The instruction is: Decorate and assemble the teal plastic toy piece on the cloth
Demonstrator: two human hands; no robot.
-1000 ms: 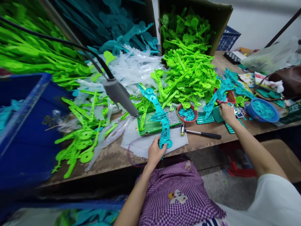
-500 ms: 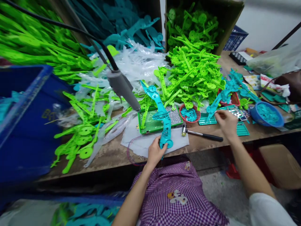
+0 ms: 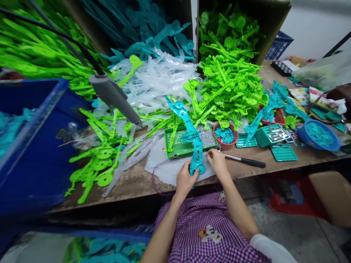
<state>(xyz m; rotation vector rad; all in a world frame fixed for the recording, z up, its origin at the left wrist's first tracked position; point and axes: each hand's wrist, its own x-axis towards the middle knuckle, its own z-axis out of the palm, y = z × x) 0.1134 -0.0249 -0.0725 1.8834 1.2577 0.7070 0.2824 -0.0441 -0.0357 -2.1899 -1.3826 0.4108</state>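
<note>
My left hand (image 3: 187, 179) grips the lower end of a long teal plastic part (image 3: 189, 126), thumb on top near its round end. The part slants up and away over a green perforated tray (image 3: 175, 144) with small silvery pieces in its right section. Just right of the part, my right hand (image 3: 218, 163) is closed in a pinch; whatever is between its fingertips is too small to make out. Beyond that hand lies a hammer (image 3: 252, 162) with a black handle, its head mostly hidden behind the fingers. A white cloth (image 3: 157, 170) lies beneath the tray.
Green plastic parts (image 3: 230, 84) are heaped behind the tray, beside clear plastic bags (image 3: 164, 76). A red bowl (image 3: 226, 142), teal trays (image 3: 284, 152) and a blue bowl (image 3: 333, 148) stand to the right. A grey tool (image 3: 115, 98) hangs at left, near a blue bin (image 3: 52, 146).
My right hand has moved left from the teal trays to beside the teal part, still pinched. My left hand keeps its hold on the part. The view has shifted slightly.
</note>
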